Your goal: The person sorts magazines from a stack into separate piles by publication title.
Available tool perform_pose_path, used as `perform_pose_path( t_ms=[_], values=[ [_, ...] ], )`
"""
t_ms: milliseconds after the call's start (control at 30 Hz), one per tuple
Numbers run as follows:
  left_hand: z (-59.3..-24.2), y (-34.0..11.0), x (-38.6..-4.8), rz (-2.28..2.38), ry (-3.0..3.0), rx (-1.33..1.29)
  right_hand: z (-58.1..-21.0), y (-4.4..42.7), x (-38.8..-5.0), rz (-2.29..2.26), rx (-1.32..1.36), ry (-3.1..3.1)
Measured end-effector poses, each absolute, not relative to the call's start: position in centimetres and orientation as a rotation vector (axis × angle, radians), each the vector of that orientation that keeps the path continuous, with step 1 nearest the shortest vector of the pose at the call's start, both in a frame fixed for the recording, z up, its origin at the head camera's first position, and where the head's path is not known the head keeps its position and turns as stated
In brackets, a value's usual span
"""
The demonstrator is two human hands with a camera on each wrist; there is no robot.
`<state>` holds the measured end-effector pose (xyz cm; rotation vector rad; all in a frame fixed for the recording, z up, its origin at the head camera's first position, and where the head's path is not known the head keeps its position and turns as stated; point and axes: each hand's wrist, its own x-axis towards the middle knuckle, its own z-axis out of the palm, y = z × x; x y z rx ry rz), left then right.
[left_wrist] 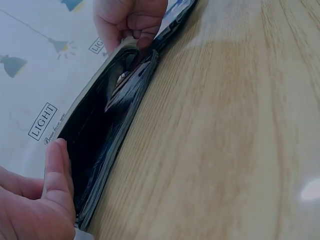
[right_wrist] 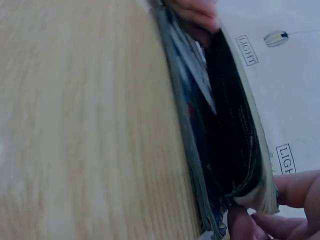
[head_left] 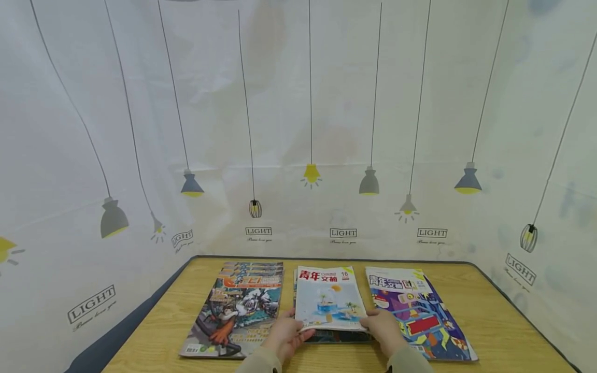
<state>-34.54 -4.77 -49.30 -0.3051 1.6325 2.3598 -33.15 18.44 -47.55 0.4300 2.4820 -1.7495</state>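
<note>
A white-covered magazine (head_left: 328,300) with red lettering is held by both hands at its near corners, above darker magazines (head_left: 336,336) in the middle of the table. At its left corner the left hand (head_left: 285,336) grips it, thumb on top and fingers beneath. My right hand (head_left: 386,330) pinches the right corner. In the left wrist view, a dark gap shows between the raised magazine and the stack below, with the left hand (left_wrist: 40,200) at its near end. The right wrist view shows the right hand (right_wrist: 285,210) pinching the pages' edge.
On the left lies a fanned stack of comic-style magazines (head_left: 242,316). To the right lies another stack with a purple, colourful cover (head_left: 420,321). A wood-grain table (head_left: 503,321) carries them, and a pale curtain (head_left: 280,129) printed with lamps stands behind and at both sides.
</note>
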Motion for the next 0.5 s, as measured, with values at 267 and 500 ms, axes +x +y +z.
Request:
perform_pose_path(
  t_ms=[267, 500],
  values=[
    [-49.4, -4.9, -34.2, 2.395, 1.613, -0.271, -47.3, 19.0, -33.4, -1.951, 0.391, 2.223],
    [-49.3, -4.9, -33.5, 2.367, 1.638, -0.236, -47.6, 19.2, -33.1, -2.077, 0.434, 2.129]
  ],
)
